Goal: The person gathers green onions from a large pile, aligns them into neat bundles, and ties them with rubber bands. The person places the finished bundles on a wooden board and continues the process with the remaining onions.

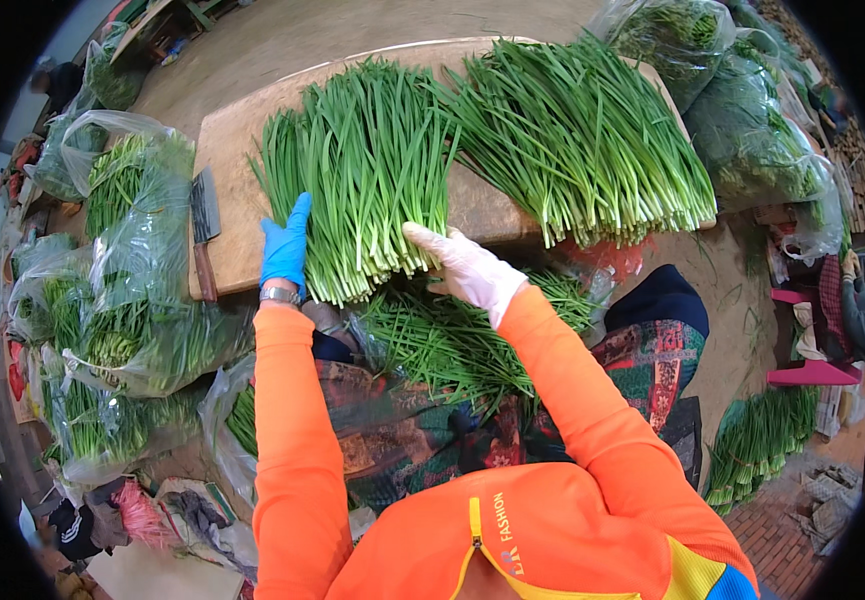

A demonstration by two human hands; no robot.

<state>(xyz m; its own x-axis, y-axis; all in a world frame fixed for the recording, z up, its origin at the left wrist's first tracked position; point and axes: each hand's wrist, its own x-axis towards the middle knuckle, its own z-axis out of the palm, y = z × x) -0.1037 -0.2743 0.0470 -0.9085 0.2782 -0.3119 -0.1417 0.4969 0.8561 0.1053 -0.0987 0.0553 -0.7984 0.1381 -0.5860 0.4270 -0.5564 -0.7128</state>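
Observation:
A thick sheaf of garlic chives lies on a wooden board, its pale stem ends overhanging the near edge. My left hand, in a blue glove, rests along the sheaf's left side. Against its lower right side is my right hand, in a whitish glove, with thumb and forefinger apart. Neither hand is visibly closed around the stems. To the right, a second, wider sheaf of chives slants across the board. A cleaver with a wooden handle lies at the board's left edge.
Loose green leaves fill my lap below the board. Clear plastic bags of chives crowd the left side, and more bags stand at right. Tied chives sit on the floor near a pink stool. Another person's arm shows far right.

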